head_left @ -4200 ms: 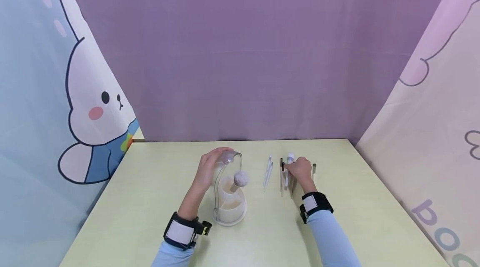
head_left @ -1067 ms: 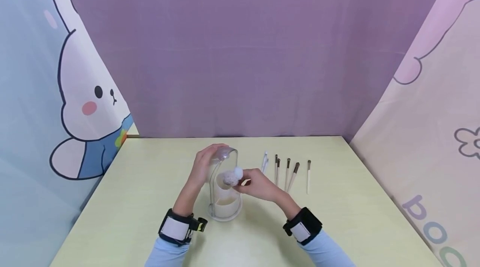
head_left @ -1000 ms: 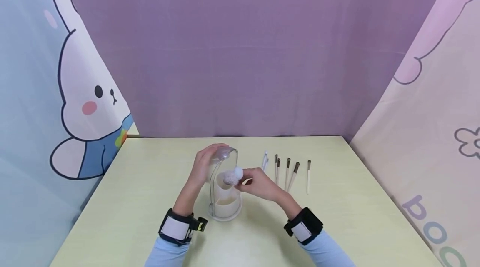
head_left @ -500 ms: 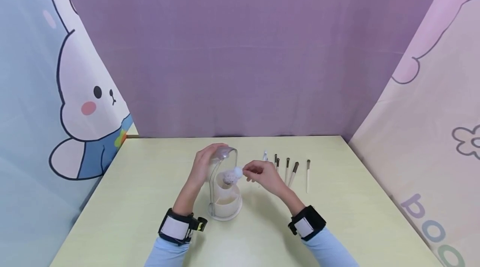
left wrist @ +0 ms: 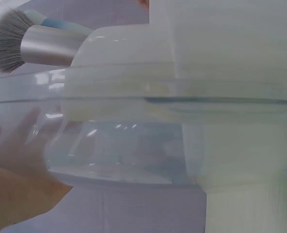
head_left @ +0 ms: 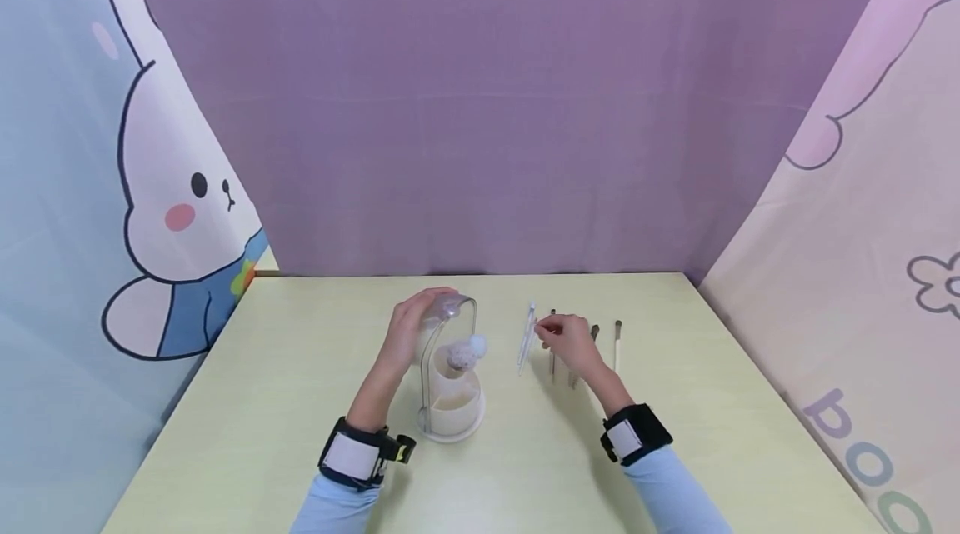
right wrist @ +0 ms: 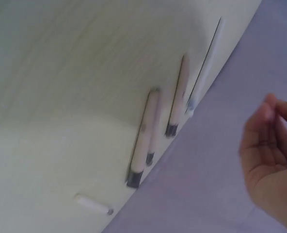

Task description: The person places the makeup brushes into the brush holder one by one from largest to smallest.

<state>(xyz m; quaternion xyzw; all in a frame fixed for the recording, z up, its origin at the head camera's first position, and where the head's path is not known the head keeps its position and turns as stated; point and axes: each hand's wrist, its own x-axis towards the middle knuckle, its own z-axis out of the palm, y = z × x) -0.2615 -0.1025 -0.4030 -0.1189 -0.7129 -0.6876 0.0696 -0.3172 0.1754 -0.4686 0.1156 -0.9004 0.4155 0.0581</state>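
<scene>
My left hand (head_left: 408, 330) grips the top of a clear dome cover on a cream makeup brush holder (head_left: 453, 413). The holder stands upright on a round base, with its front side uncovered. In its rear cup leans a fluffy grey makeup brush (left wrist: 10, 41) with a silver ferrule. Beside that brush rests a pale, blue-banded one (left wrist: 54, 23), its white tip (head_left: 477, 344) at the right. My right hand (head_left: 572, 342) hovers over the loose makeup brushes (right wrist: 142, 136), fingers bent towards the thumb, nothing visible between them. It partly hides those brushes in the head view.
Left of my right hand lie slim clear-white sticks (head_left: 527, 342). A thin white-handled brush (head_left: 617, 342) lies apart at the right. The pale table (head_left: 315, 367) ends at a purple curtain (head_left: 487, 117), with printed cloths at both sides.
My right hand brought the pale brush from the row into the holder, let go of it and moved back right over the loose brushes. My left hand stayed on the cover.
</scene>
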